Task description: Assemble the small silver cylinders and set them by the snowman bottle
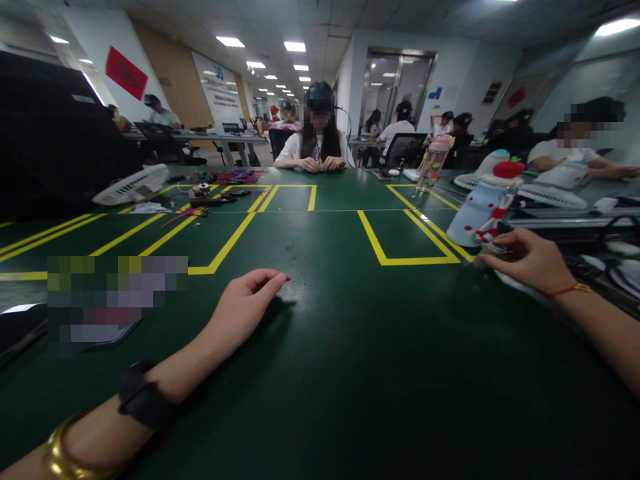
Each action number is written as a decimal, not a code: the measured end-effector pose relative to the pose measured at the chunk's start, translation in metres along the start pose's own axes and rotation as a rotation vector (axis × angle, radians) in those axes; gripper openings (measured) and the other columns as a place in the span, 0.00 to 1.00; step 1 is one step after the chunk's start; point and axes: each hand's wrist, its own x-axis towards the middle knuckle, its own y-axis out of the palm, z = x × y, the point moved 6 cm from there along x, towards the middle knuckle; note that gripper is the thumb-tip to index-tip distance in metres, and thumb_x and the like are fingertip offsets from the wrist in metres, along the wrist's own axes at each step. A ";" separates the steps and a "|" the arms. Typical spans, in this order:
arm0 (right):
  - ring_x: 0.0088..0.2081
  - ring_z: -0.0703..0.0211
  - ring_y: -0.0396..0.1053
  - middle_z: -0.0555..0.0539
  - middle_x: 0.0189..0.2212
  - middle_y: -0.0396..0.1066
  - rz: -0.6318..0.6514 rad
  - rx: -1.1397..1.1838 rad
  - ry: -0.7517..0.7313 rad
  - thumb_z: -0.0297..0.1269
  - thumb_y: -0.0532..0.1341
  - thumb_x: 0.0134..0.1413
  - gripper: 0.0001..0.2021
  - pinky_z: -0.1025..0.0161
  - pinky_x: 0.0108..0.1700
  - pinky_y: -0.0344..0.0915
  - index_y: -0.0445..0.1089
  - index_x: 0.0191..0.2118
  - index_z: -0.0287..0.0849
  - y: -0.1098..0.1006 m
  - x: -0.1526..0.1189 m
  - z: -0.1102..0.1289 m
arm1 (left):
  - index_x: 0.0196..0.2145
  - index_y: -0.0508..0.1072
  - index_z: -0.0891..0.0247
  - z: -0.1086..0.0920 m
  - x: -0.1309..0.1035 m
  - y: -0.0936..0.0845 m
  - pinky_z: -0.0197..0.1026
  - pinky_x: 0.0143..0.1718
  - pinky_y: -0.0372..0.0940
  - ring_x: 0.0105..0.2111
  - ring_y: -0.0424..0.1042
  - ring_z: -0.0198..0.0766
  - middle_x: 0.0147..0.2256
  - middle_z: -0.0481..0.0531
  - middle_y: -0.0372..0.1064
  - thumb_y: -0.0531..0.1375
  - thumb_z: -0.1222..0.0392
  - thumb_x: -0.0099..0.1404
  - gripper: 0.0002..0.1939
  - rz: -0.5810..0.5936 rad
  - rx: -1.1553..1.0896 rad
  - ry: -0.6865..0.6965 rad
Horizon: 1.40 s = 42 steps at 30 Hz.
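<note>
My left hand (250,301) hovers low over the green table (340,360), thumb and fingers pinched together. A tiny dark spot shows at its fingertips, too small to name. Over on the right, the fingers of my right hand (533,261) are closed on a small grey object (494,249), its kind unclear. Just beyond that hand stands a light blue bottle (470,212) with a red knob-like top and a red-and-white strap. Something whitish, partly covered by the hand, lies beneath it.
Yellow tape (420,261) marks out boxes on the table. Coloured wires (245,176) and small parts lie far left, near a white fan (133,185). A clear pink-lidded bottle (433,163) stands far right. Opposite sits a person (315,143). Cables crowd the right edge.
</note>
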 end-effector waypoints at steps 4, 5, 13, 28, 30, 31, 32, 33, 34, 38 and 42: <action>0.34 0.57 0.68 0.40 0.35 0.71 -0.024 0.024 -0.011 0.45 0.68 0.38 0.17 0.59 0.42 0.64 0.66 0.33 0.42 0.008 0.001 0.034 | 0.39 0.78 0.57 -0.001 -0.001 0.000 0.40 0.35 0.63 0.34 0.72 0.43 0.35 0.50 0.77 0.57 0.43 0.62 0.18 -0.005 0.011 0.008; 0.34 0.58 0.69 0.41 0.36 0.71 -0.018 0.040 -0.024 0.46 0.68 0.39 0.18 0.60 0.42 0.65 0.67 0.34 0.42 0.012 0.000 0.050 | 0.39 0.78 0.57 0.000 0.000 0.000 0.40 0.35 0.63 0.34 0.72 0.43 0.35 0.50 0.77 0.57 0.43 0.62 0.18 -0.005 0.013 0.008; 0.37 0.62 0.73 0.45 0.38 0.72 0.597 0.992 0.094 0.46 0.66 0.47 0.19 0.62 0.39 0.71 0.61 0.39 0.41 0.079 -0.075 0.218 | 0.40 0.77 0.58 -0.003 0.000 0.003 0.41 0.36 0.63 0.36 0.72 0.43 0.35 0.50 0.76 0.56 0.44 0.63 0.18 0.037 0.049 0.043; 0.48 0.59 0.68 0.49 0.46 0.69 0.548 0.921 -0.251 0.39 0.68 0.45 0.23 0.56 0.52 0.67 0.63 0.48 0.49 0.082 -0.121 0.258 | 0.54 0.67 0.48 -0.071 -0.051 0.044 0.46 0.53 0.60 0.51 0.64 0.42 0.49 0.51 0.65 0.54 0.60 0.69 0.17 0.314 0.035 0.533; 0.49 0.60 0.69 0.48 0.47 0.69 0.594 0.969 -0.192 0.38 0.69 0.43 0.28 0.57 0.51 0.67 0.58 0.50 0.49 0.088 -0.123 0.258 | 0.54 0.67 0.48 -0.072 -0.052 0.045 0.46 0.53 0.61 0.50 0.64 0.42 0.49 0.50 0.65 0.54 0.61 0.69 0.17 0.332 0.045 0.552; 0.49 0.60 0.69 0.48 0.47 0.69 0.610 0.994 -0.178 0.37 0.69 0.43 0.30 0.58 0.51 0.67 0.56 0.51 0.49 0.090 -0.124 0.258 | 0.53 0.68 0.48 -0.074 -0.053 0.045 0.46 0.52 0.61 0.50 0.64 0.42 0.48 0.50 0.65 0.54 0.61 0.69 0.17 0.342 0.050 0.560; 0.49 0.61 0.69 0.48 0.46 0.69 0.624 1.005 -0.180 0.36 0.69 0.43 0.31 0.58 0.51 0.67 0.55 0.51 0.49 0.092 -0.125 0.259 | 0.51 0.69 0.48 -0.075 -0.053 0.046 0.46 0.51 0.61 0.50 0.64 0.42 0.48 0.50 0.65 0.55 0.61 0.68 0.15 0.346 0.056 0.565; 0.48 0.61 0.69 0.49 0.46 0.69 0.634 1.002 -0.190 0.36 0.69 0.43 0.31 0.59 0.50 0.68 0.54 0.51 0.49 0.093 -0.126 0.260 | 0.49 0.71 0.49 -0.077 -0.053 0.046 0.46 0.51 0.62 0.49 0.65 0.42 0.47 0.50 0.65 0.55 0.61 0.68 0.14 0.344 0.060 0.563; 0.48 0.61 0.69 0.48 0.46 0.69 0.642 0.989 -0.202 0.36 0.69 0.43 0.31 0.59 0.50 0.68 0.54 0.52 0.49 0.094 -0.127 0.261 | 0.46 0.73 0.50 -0.078 -0.053 0.046 0.46 0.50 0.62 0.49 0.65 0.42 0.47 0.51 0.66 0.56 0.60 0.67 0.12 0.338 0.056 0.553; 0.48 0.61 0.69 0.48 0.48 0.69 0.670 0.894 -0.233 0.38 0.68 0.44 0.29 0.59 0.49 0.67 0.56 0.52 0.48 0.093 -0.127 0.261 | 0.38 0.77 0.52 -0.079 -0.051 0.046 0.45 0.47 0.64 0.44 0.68 0.42 0.43 0.50 0.67 0.59 0.57 0.65 0.07 0.333 -0.032 0.445; 0.46 0.61 0.69 0.48 0.46 0.69 0.694 0.771 -0.282 0.42 0.67 0.46 0.26 0.61 0.47 0.66 0.60 0.51 0.47 0.089 -0.126 0.263 | 0.35 0.78 0.54 -0.076 -0.048 0.047 0.44 0.45 0.64 0.41 0.69 0.42 0.39 0.50 0.68 0.60 0.56 0.64 0.06 0.356 -0.088 0.316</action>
